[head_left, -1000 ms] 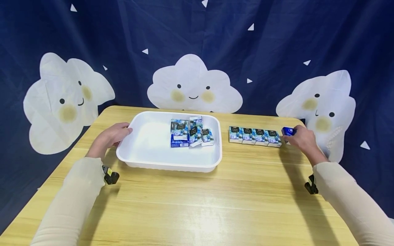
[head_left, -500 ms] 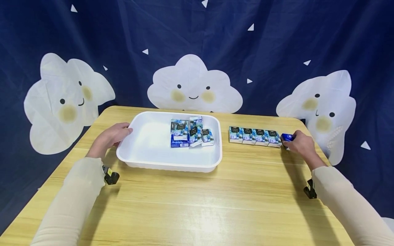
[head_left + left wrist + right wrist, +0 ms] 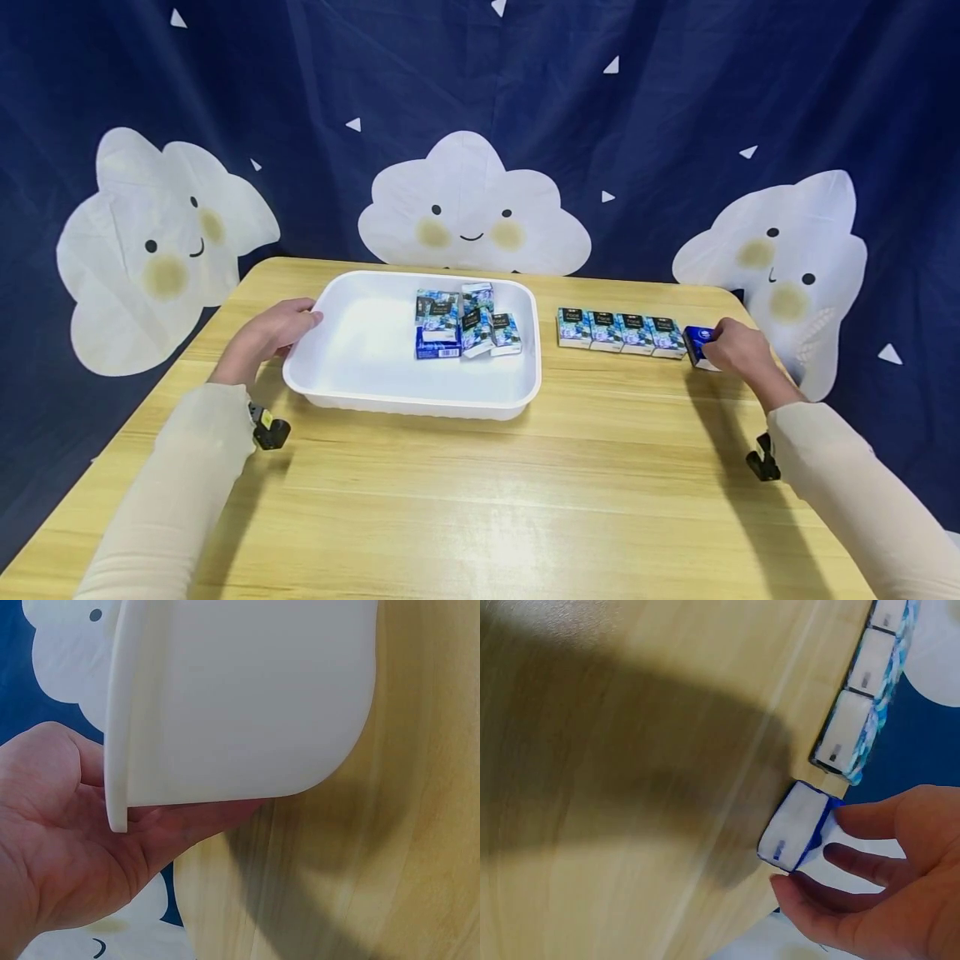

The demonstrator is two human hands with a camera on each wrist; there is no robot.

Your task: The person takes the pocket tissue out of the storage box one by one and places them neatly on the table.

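In the head view my left hand (image 3: 281,327) grips the left rim of a white plastic tray (image 3: 345,392). The left wrist view shows that hand's fingers (image 3: 184,829) running under the tray (image 3: 247,712). Several tissue packs (image 3: 440,319) with blue floral print lie piled at the tray's right end, one of them plain blue. At the table's right side, my right hand (image 3: 742,354) pinches a dark blue tissue pack (image 3: 697,337) that lies on the tabletop. In the right wrist view its fingers touch the end and edge of the blue tissue pack (image 3: 795,825).
A straight row of floral tissue packs (image 3: 621,332) stands just left of the blue one, with a small gap in the right wrist view. The wooden table (image 3: 480,492) ends at a dark blue curtain (image 3: 637,108) printed with clouds.
My right hand has brought the blue tissue pack down and slightly toward me, at the row's right end, then shifted slightly right so more of it shows. The left hand and tray stay put.
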